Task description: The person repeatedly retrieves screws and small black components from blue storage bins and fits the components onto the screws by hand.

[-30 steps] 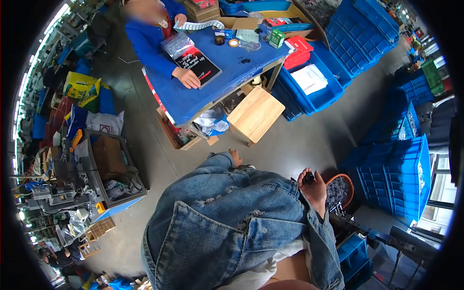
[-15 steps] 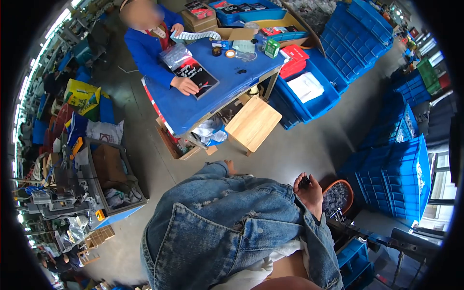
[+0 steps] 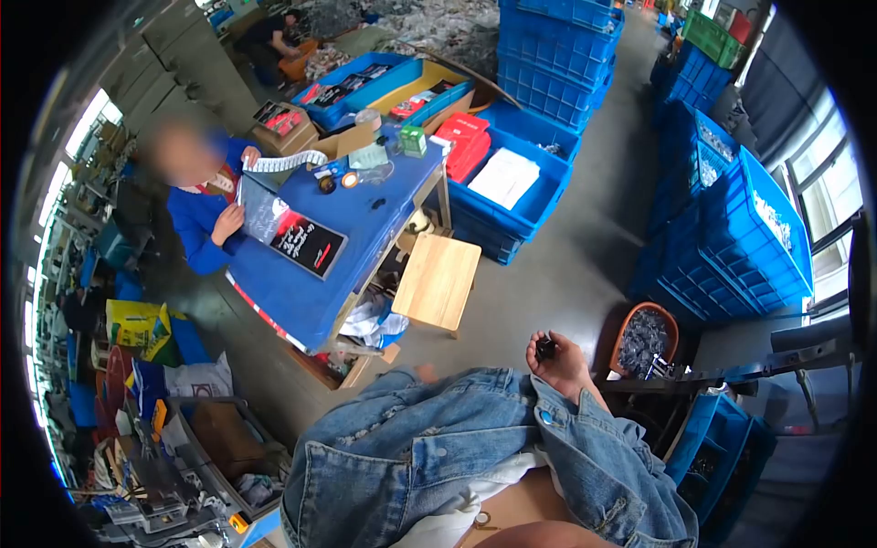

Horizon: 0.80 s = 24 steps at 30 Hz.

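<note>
A dark piece (image 3: 546, 347), long axis unclear, is cupped by curled fingers of the right hand (image 3: 564, 365); the blurred left hand (image 3: 427, 373) is seen toward nine o'clock, finger state indeterminable.

Right hand (image 3: 566, 367) cupping a dark piece (image 3: 546, 348), left hand (image 3: 427, 373) partly hidden past denim sleeve (image 3: 388, 391), stool (image 3: 438, 281), orange tub (image 3: 674, 334), co-worker (image 3: 190, 224) at blue table (image 3: 370, 219)
</note>
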Tool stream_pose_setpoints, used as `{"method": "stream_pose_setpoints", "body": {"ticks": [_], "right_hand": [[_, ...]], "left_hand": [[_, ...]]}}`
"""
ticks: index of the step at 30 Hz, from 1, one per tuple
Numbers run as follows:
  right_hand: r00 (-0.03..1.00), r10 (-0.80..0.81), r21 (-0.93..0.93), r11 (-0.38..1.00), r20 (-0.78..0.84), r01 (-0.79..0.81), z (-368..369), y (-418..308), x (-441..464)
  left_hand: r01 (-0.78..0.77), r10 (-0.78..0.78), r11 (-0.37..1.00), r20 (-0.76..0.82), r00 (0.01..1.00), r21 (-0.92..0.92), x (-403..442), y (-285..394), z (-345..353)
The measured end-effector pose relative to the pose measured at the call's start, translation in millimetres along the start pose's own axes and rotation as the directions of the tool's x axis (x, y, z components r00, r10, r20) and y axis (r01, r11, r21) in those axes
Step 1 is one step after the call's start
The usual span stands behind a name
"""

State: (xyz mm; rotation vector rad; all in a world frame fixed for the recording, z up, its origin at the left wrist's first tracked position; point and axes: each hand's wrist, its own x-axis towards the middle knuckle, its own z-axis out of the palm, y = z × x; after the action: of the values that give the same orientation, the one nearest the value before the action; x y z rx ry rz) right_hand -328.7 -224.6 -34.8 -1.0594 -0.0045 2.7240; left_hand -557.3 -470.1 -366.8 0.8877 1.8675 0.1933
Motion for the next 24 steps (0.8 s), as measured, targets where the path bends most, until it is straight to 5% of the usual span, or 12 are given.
{"method": "stream_pose_setpoints", "body": {"ticks": [8,24], "right_hand": [[0.999,0.019,-0.017,1.0,0.026,-0.019,-9,-5,2],[1.0,0.014,-0.065,0.998,0.013,-0.013,-10,-10,1]], "left_hand": [[0.105,-0.09,0.983,-0.098,0.991,0.152,-1,5,0],[0.15,-0.15,0.989,0.014,0.989,0.002,-5,18,2]]}}
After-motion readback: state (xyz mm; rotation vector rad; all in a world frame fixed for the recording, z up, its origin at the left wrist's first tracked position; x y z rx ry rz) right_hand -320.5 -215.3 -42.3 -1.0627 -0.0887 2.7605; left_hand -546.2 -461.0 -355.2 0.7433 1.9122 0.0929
